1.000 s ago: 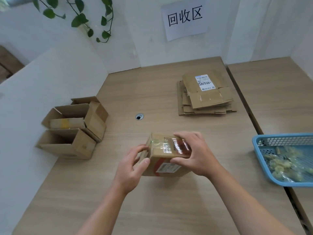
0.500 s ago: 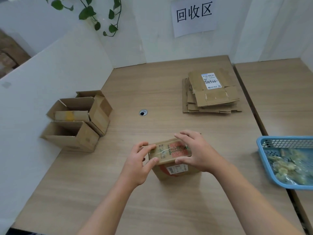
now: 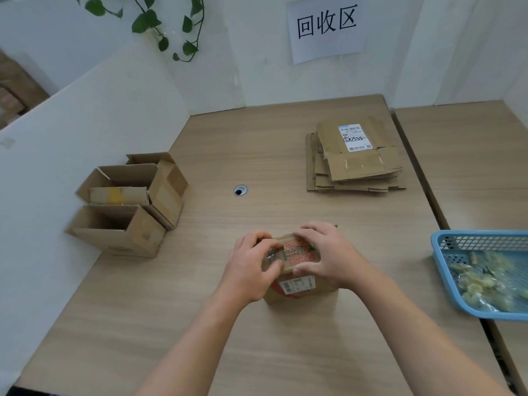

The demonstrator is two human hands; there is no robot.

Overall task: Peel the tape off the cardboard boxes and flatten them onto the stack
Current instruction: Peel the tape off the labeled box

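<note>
The step in hand was peeling: 1 sealed box (image 3: 300,288) stood on the table (image 3: 285,352) near its front edge, between the 2 hands. The left hand (image 3: 248,270) had its fingers curled, thumb and forefinger pinching what looked like a lifted end of clear tape (image 3: 298,252) at the left edge of the box top. The right hand (image 3: 331,252) was curled over the right side of the top, gripping the box to steady it. The red-printed tape lay flat across most of the top, so the peel had barely begun. The next move likely called for a steady pull of the pinched end across the top while the right hand held the box down, with the fingers shifting clear of the strip's path. Only then could the flaps open and the box be flattened. Counted: 1 box in hand; 2 open boxes (image 3: 125,207) by the left wall, as far as I could tell; 1 stack (image 3: 354,167) of flattened boxes at the far right, its layers too close to count; 1 blue basket (image 3: 437,252) of crumpled bits on the right.
</note>
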